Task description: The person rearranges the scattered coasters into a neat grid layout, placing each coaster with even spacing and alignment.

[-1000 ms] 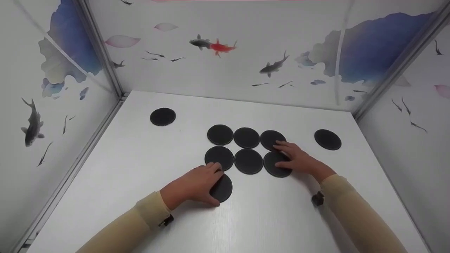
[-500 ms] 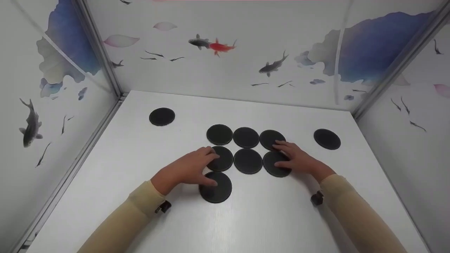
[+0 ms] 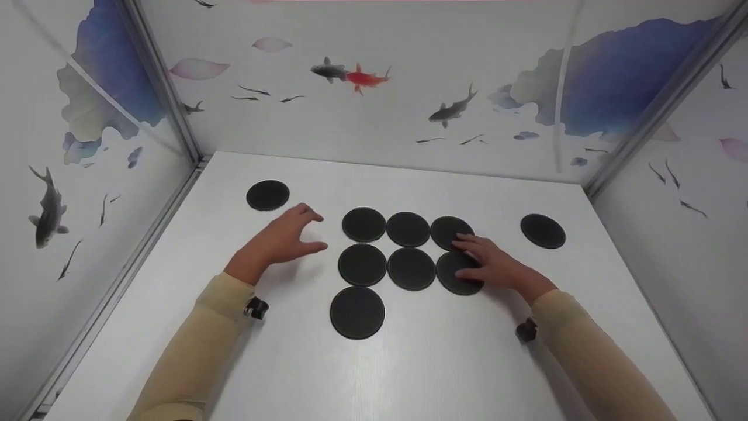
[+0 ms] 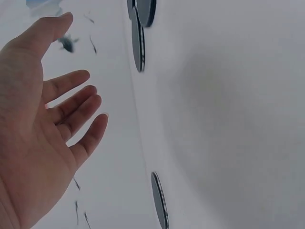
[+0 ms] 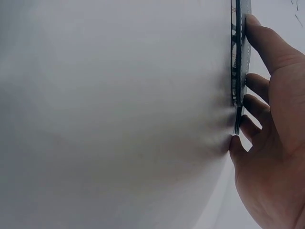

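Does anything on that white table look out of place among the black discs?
Mostly tidy: six discs form a neat block. Two discs sit apart, one far left, one far right, and a third row holds only one disc.

Nothing here can be read: the black discs (image 3: 411,268) are blank, the bench (image 3: 456,362) is bare white, and the walls (image 3: 409,88) carry only painted fish.

Six discs (image 3: 410,229) sit in two touching rows mid-table (image 3: 444,362), a seventh disc (image 3: 357,312) before them, lone discs far left (image 3: 267,195) and right (image 3: 543,230)
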Motion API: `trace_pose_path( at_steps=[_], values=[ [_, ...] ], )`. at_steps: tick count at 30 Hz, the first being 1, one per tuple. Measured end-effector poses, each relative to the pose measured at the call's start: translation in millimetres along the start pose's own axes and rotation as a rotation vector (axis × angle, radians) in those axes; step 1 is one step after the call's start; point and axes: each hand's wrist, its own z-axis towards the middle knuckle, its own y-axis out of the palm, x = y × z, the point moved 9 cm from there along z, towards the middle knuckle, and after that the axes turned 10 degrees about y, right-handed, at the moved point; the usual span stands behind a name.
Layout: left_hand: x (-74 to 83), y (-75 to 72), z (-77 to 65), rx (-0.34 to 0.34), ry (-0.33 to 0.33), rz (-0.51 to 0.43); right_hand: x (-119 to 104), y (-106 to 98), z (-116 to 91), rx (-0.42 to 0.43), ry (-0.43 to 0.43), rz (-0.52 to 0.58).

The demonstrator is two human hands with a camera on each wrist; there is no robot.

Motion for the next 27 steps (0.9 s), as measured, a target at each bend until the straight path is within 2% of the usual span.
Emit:
trace_pose_path(
  at_steps=[6,12,16,20,24,27],
  values=[
    [-54.6,-25.0,4.7,0.097,-0.160,0.010,1,-1,-1,0.013,-0.004,-0.007],
    [-100.7,-37.4,2.9,0.213,-0.299,0.021,-3,-4,-1,0.004,-0.013,0.005],
    [-127.6,-44.3,7.2,0.287,-0.367,0.037,-4,-9,-1,0.017,-0.013,0.010],
    [-150.8,-42.2,9.2,0.298,-0.428,0.046,-4,-13,-3,0.037,-0.016,0.007],
    [-174.8,-33.6,1.2,0.277,-0.490,0.052,-3,-7,-4,0.013,-0.013,0.006],
    [-184.5,-29.6,-3.3,0.256,-0.521,0.043,-3,-4,-4,0.003,-0.007,0.005]
  ],
)
